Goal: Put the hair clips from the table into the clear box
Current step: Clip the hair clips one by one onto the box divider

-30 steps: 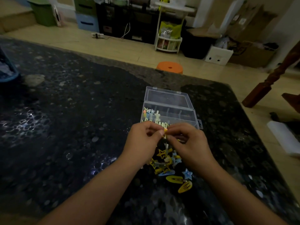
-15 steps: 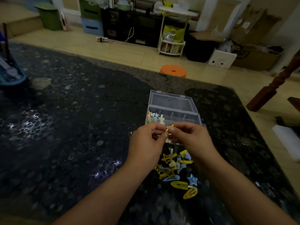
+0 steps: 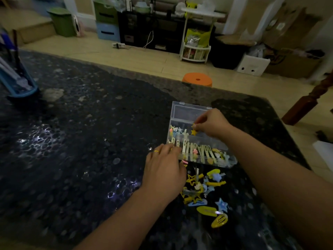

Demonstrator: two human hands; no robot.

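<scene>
The clear box (image 3: pixel 185 111) lies open on the dark table, its lid folded back. Several clips stand in its front row and a few in the back left compartment. My right hand (image 3: pixel 212 123) hovers over the back row and pinches a small yellow star clip (image 3: pixel 193 131). My left hand (image 3: pixel 164 168) rests at the box's front left corner, fingers loosely bent, touching the rim; I cannot see anything held in it. A pile of loose hair clips (image 3: pixel 203 188), yellow and blue, lies just in front of the box.
The dark speckled table (image 3: pixel 81 141) stretches to the left, with a blue basket (image 3: pixel 18 87) at its far left edge. Beyond the far edge stand an orange stool (image 3: pixel 197 80) and a wooden chair leg (image 3: pixel 304 103) on the right.
The hands were together pinching one small yellow clip. Now they have parted: the right carried the clip over the box's back row, the left dropped to the box's front left corner.
</scene>
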